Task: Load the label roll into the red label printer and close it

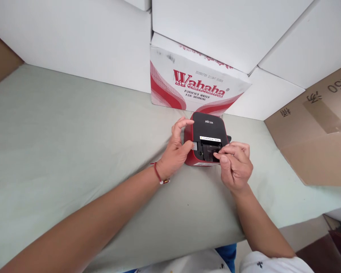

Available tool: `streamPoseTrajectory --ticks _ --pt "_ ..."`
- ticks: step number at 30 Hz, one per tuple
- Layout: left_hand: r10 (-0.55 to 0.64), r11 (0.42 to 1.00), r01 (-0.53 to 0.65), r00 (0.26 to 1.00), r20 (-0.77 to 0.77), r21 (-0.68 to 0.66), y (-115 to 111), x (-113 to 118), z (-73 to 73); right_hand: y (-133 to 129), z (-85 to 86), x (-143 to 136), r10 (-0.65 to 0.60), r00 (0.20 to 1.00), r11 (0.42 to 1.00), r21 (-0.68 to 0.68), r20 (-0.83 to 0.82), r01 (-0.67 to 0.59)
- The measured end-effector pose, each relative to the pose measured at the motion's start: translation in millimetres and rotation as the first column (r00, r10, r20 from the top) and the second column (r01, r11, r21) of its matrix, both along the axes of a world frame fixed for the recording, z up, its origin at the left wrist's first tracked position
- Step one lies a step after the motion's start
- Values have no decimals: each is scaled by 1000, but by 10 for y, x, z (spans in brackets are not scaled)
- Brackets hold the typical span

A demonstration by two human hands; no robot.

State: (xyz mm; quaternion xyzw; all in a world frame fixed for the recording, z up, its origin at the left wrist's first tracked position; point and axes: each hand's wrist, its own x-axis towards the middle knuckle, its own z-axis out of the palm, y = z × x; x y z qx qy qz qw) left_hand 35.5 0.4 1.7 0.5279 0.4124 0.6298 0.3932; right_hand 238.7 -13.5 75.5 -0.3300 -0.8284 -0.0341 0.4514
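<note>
A small red-and-black boxy device stands on the cloth-covered table, its black lid facing up with a white label strip across it. In its near end is a recessed dark compartment with a clear, shiny piece. My left hand grips the device's left side, the thumb on a grey tab and the index finger at the lid's edge. My right hand is at the compartment's right, thumb and fingers pinched together, one fingertip reaching into it. Whatever lies between those fingertips is too small to make out.
Behind the device stands a white-and-red Wahaha water carton. White boxes form a wall at the back. A brown cardboard box is at the right. Pale green cloth covers the table, its front edge close to my body.
</note>
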Motion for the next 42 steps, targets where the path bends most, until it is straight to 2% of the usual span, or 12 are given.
streamPoseTrajectory --ticks 9,12,14,16,18,21,25,31,35,38,40,42 --pt "-58 998 59 998 -23 18 37 -29 -32 -24 43 17 6 1000 999 -40 24 -5" --pt "-50 999 51 998 -31 20 62 -38 -124 6 155 50 14 1000 984 -177 16 -11" --pt "-43 999 44 999 -32 3 71 -39 -193 89 290 72 -17 1000 927 -373 7 18" --pt "-38 999 38 999 -29 -14 75 -37 -246 234 448 69 -33 998 829 -556 59 60" --pt "-27 999 27 1000 -8 -18 78 -33 -270 420 589 19 -10 979 780 -611 205 136" --pt "-26 999 27 998 52 -31 83 -30 -261 692 705 -165 -20 849 815 -483 528 320" --pt "-26 998 31 995 92 -57 96 -18 -232 897 649 -476 -2 594 801 -354 805 483" --pt "18 997 -6 988 152 -78 144 7 -272 977 493 -635 17 515 781 -333 857 528" --pt "22 996 -11 992 122 -87 162 -2 -294 899 542 -599 4 519 761 -339 855 553" --pt "16 995 -2 990 140 -99 156 -8 -265 744 673 -514 -26 542 750 -342 840 566" --pt "17 992 4 985 169 -124 144 -8 -228 618 813 -383 -27 633 742 -409 774 531" --pt "21 988 10 981 193 -156 132 -9 -191 501 973 -166 -13 772 722 -528 636 447"
